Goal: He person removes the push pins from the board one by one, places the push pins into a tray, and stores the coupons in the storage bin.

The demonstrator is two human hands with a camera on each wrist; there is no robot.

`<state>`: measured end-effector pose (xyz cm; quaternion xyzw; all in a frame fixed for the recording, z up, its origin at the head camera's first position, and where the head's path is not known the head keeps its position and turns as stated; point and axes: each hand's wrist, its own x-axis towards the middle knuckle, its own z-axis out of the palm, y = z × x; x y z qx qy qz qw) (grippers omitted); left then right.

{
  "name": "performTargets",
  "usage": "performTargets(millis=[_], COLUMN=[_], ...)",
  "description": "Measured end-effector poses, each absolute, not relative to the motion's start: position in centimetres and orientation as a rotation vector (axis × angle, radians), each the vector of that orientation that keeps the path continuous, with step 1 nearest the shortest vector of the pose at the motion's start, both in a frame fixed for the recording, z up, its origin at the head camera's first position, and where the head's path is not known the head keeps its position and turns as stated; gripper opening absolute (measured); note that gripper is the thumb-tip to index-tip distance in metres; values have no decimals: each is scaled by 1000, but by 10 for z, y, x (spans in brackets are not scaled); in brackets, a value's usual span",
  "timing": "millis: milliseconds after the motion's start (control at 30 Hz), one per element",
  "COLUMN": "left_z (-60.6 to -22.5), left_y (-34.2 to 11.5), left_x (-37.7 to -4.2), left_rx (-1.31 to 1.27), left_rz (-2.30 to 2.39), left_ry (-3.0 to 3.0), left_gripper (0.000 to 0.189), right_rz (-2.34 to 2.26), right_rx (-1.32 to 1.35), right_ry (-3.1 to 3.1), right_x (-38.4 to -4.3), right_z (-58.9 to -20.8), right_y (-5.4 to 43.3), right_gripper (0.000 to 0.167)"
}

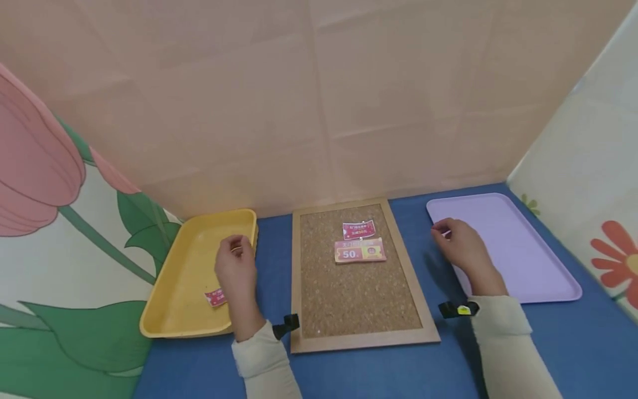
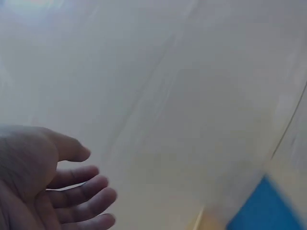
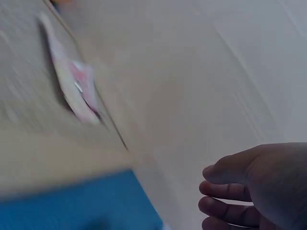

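My left hand [image 1: 236, 277] hovers over the right side of a yellow tray [image 1: 174, 310], its fingers loosely bent. In the left wrist view nothing shows between that hand's thumb and fingers [image 2: 91, 195]. A small red coupon [image 1: 213, 298] lies in the yellow tray, partly hidden by the hand. Above the left edge of a purple tray [image 1: 518, 249] hangs my right hand [image 1: 463, 249], also loosely curled and holding nothing visible. Between the hands, a framed cork board [image 1: 359, 299] carries a small red coupon [image 1: 359, 229] and, just below it, a larger pink and yellow coupon [image 1: 360, 252].
A blue cloth [image 1: 379, 371] covers the table. Behind stands a beige backdrop [image 1: 319, 111]; printed panels with a tulip [image 1: 35, 149] on the left and a red flower [image 1: 615, 257] on the right flank the table.
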<state>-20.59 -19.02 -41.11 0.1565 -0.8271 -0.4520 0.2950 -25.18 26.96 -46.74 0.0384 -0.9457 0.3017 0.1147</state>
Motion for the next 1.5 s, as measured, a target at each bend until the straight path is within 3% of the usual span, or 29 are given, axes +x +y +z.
performTargets(millis=[267,567,800,1233,1500], left_z=[-391,-407,-426,-438,-453], left_y=[-112,-72,-57,-55,-52], left_x=[-222,-256,-278,-301,-312], left_rx=[-37,-239,-392,-536,-629], left_rz=[-1104,-737,-327,-250,-243], left_ry=[-2576,-3016,-3190,-3353,-3408], left_gripper=[30,36,34,40,28], right_rz=[833,865,1129,1210,1133], right_rx=[436,491,434,348,290], right_ry=[-2885,-2963,-2938,-2814,-2870], right_x=[-262,-284,-299,-310,-318], right_z=[-442,-443,-466,-496,-511], right_y=[198,162,141,128,128], right_gripper=[28,29,44,31,27])
